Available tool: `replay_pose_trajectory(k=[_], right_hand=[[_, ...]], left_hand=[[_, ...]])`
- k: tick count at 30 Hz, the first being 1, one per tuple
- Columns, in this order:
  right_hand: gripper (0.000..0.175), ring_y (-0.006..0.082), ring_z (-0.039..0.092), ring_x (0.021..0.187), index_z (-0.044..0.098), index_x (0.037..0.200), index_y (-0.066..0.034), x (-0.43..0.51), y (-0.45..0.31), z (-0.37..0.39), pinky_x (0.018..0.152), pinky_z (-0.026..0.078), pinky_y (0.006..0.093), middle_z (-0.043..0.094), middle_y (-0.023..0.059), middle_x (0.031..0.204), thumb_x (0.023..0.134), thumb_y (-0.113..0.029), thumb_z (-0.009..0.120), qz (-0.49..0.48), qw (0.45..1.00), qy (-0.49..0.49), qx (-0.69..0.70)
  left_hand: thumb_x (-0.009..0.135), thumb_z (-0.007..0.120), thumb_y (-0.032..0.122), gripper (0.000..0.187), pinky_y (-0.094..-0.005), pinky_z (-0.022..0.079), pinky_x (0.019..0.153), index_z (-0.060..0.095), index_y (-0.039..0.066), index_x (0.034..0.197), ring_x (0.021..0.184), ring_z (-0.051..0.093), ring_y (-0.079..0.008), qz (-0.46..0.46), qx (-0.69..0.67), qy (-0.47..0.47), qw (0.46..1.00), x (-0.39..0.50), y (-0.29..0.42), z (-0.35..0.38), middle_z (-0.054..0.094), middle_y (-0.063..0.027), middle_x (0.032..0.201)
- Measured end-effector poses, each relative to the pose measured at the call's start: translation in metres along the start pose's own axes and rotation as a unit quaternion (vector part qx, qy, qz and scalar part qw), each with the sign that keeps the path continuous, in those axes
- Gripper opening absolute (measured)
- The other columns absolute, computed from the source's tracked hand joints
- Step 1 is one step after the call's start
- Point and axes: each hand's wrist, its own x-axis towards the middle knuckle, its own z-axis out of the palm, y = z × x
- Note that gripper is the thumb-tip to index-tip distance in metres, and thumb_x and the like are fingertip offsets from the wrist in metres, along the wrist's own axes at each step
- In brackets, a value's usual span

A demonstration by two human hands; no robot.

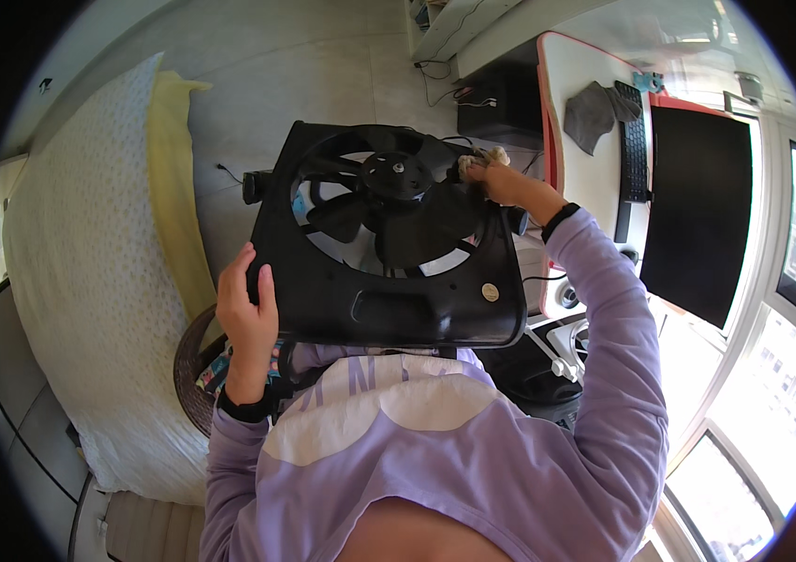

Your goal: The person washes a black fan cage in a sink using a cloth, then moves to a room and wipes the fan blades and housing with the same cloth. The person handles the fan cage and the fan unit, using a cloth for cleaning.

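A black plastic fan housing (391, 316) is in front of my torso, with its round opening facing up. Inside the opening sit dark fan blades (338, 218) around a hub (398, 175) with a small metal shaft end. My left hand (247, 298) grips the housing's left edge near the front corner, thumb and fingers apart along it. In my right hand (507, 186) is a bunched pale cloth (486, 158), held at the right rim of the opening beside a blade. What lies under that cloth is hidden.
A bed (96, 267) with a yellow-edged cover is on the left, a woven basket (194, 379) nearer me. At right, a white desk (587, 63) carries a grey cloth (589, 116), a keyboard (633, 151) and a monitor (696, 211). Cables (433, 77) trail over the floor beyond.
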Motion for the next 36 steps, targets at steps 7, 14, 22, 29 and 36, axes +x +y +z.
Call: replay_pose_trajectory(k=[7,14,22,29,36], right_hand=[[0.049,0.0388,0.051,0.110,0.048,0.128,-0.0149,0.060,0.038,0.023,0.093,0.041,0.0412,0.053,0.0200,0.122,0.081,-0.003,0.049,-0.081,0.983,0.140,0.088],[0.040,0.0393,0.051,0.109,0.048,0.127,-0.0172,0.064,0.059,0.034,0.093,0.041,0.0420,0.056,0.0194,0.117,0.088,-0.016,0.049,-0.044,0.972,0.210,0.094],[0.030,0.0382,0.061,0.089,0.062,0.106,-0.0133,0.127,0.086,0.002,0.080,0.049,0.0443,0.064,0.0184,0.098,0.081,-0.028,0.056,0.066,0.994,0.063,0.058],[0.027,0.0364,0.062,0.088,0.064,0.100,-0.0071,0.087,0.085,-0.028,0.076,0.049,0.0408,0.064,0.0205,0.094,0.083,-0.026,0.054,0.059,0.973,0.128,0.183],[0.031,0.0378,0.059,0.092,0.052,0.116,-0.0081,0.091,0.054,0.019,0.081,0.044,0.0431,0.062,0.0208,0.095,0.088,-0.020,0.048,0.047,0.989,0.091,0.103]], left_hand=[[0.083,0.061,0.008,0.024,-0.0368,0.048,0.082,0.057,-0.001,0.105,0.095,0.060,-0.0334,-0.007,0.004,-0.017,1.000,0.006,0.004,-0.003,0.062,-0.0155,0.108],[0.082,0.062,0.007,0.025,-0.0377,0.048,0.082,0.057,-0.002,0.104,0.095,0.059,-0.0347,-0.009,0.003,-0.025,1.000,0.009,0.003,-0.002,0.061,-0.0177,0.109],[0.081,0.062,0.008,0.026,-0.0391,0.048,0.083,0.056,-0.004,0.103,0.095,0.059,-0.0362,-0.018,0.000,-0.036,0.999,0.010,0.003,-0.001,0.061,-0.0189,0.110],[0.080,0.063,0.007,0.026,-0.0406,0.047,0.084,0.056,-0.004,0.102,0.096,0.058,-0.0370,-0.002,-0.006,-0.048,0.999,0.009,0.000,-0.003,0.059,-0.0199,0.113],[0.077,0.066,0.008,0.028,-0.0399,0.047,0.083,0.057,-0.004,0.101,0.096,0.058,-0.0367,0.004,-0.009,-0.049,0.999,0.010,-0.001,-0.003,0.059,-0.0199,0.113]])
